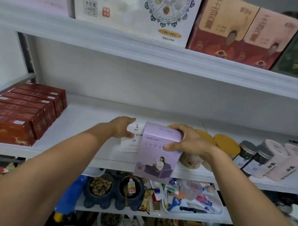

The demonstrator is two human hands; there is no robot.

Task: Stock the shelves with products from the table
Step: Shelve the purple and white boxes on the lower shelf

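A lilac box (156,156) with a picture of a seated figure hangs over the front edge of the white middle shelf (82,125). My right hand (187,141) grips its top, thumb on the front face. Just left of it stands a white box (133,140) on the shelf. My left hand (121,126) holds that box at its upper left corner, fingers curled over the top. The lilac box hides the white box's right side.
Red boxes (18,112) fill the shelf's left end. Yellow-lidded jars (226,145), dark jars (249,154) and pink tubes (281,160) stand to the right. Large cartons (135,9) line the shelf above. Bowls of nuts (100,186) and clutter sit below.
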